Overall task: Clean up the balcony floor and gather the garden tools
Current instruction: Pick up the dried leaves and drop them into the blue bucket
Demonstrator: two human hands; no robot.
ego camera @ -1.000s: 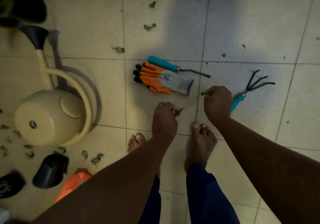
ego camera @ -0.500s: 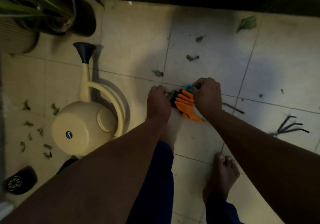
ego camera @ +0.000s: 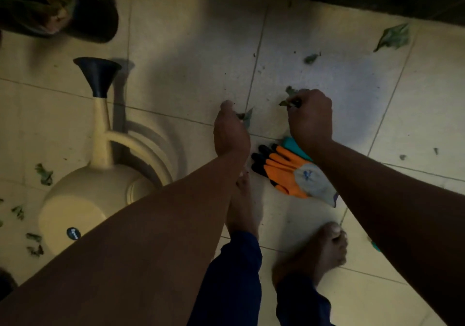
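Both hands have moved on from the spot beside the orange-and-grey gardening gloves [ego camera: 292, 174], which half a second ago lay between them and now lie behind the wrists, untouched. The left hand [ego camera: 230, 130] is curled, pinching a small green leaf scrap [ego camera: 246, 117] at its fingertips; the right hand [ego camera: 310, 116] is curled round torn leaf bits [ego camera: 285, 103], with another dark scrap [ego camera: 291, 90] just beyond its fingers. A teal tool handle [ego camera: 293, 146] peeks out under the right wrist. Judging by this, leaf-picking comes first; tools and the cream plastic watering can [ego camera: 83, 199], left of the fingers, wait.
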